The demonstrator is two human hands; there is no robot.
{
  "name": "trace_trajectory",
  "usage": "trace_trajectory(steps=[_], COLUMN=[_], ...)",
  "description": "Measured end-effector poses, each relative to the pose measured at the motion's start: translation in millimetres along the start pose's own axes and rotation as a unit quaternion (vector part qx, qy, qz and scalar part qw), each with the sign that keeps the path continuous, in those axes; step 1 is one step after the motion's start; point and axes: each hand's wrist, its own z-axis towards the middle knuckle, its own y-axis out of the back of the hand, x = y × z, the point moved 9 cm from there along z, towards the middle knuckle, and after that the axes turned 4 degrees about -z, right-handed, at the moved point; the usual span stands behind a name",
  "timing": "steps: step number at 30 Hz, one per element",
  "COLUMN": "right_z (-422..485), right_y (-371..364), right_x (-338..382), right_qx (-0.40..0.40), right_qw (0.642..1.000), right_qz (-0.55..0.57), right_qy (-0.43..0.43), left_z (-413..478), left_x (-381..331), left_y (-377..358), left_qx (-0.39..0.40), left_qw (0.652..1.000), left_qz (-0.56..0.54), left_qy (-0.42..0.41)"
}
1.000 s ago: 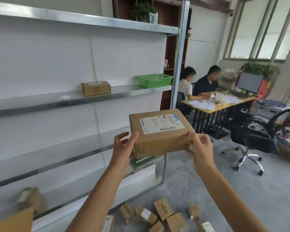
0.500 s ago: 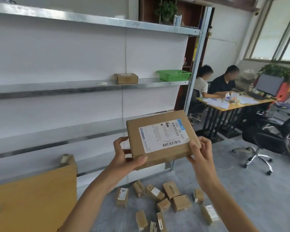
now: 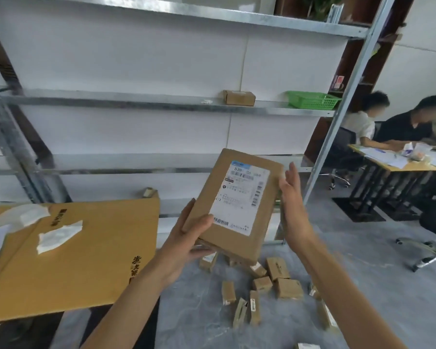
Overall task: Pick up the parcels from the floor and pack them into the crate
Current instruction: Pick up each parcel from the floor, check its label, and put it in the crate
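The parcel (image 3: 237, 205), a flat brown cardboard box with a white shipping label (image 3: 239, 195) on top, is held tilted in the air above small parcels (image 3: 277, 268) scattered on the floor (image 3: 363, 285). The left hand (image 3: 184, 238) grips its lower left corner, thumb over the top, the rest mostly hidden beneath. The right hand (image 3: 292, 205) is flat, its fingers (image 3: 291, 177) straight along the box's right edge; whether they touch it is unclear, and the label's print is too blurred to read.
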Motion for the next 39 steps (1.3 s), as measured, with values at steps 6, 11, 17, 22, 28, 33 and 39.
trace_trajectory(steps=[6, 11, 17, 22, 28, 33, 39], right_z=[-61.0, -102.8, -155.5, -223.2, -309.4, -364.1, -400.6], right_y=[-97.1, -134.6, -190.2, -249.7, -325.7, -382.4, -434.3], right_x=[-50.7, -54.5, -34.6, -21.5, -8.4, -1.1, -2.4], right_qx=[0.168, 0.214, 0.220, 0.226, 0.244, 0.268, 0.282], right_qw=[0.973, 0.957, 0.961, 0.954, 0.946, 0.944, 0.947], right_qz=[0.069, 0.099, 0.117, 0.159, 0.168, 0.123, 0.058], right_qy=[-0.145, -0.169, -0.120, -0.118, -0.127, -0.146, -0.144], left_z=[-69.1, -129.7, -202.5, -279.0, -373.6, -441.7, -489.7], left_x=[0.8, -10.4, -14.7, -43.3, -55.7, -60.8, -62.3], left_y=[26.4, 53.9, 97.1, 140.2, 201.4, 245.1, 297.9], left_qx=[-0.086, -0.061, -0.072, -0.121, -0.170, -0.204, -0.241], left_qw=[0.991, 0.978, 0.985, 0.982, 0.980, 0.975, 0.965], left_qz=[0.102, 0.183, 0.152, 0.139, 0.101, 0.089, 0.103], left_qy=[0.031, 0.077, 0.026, -0.029, -0.031, -0.029, -0.010])
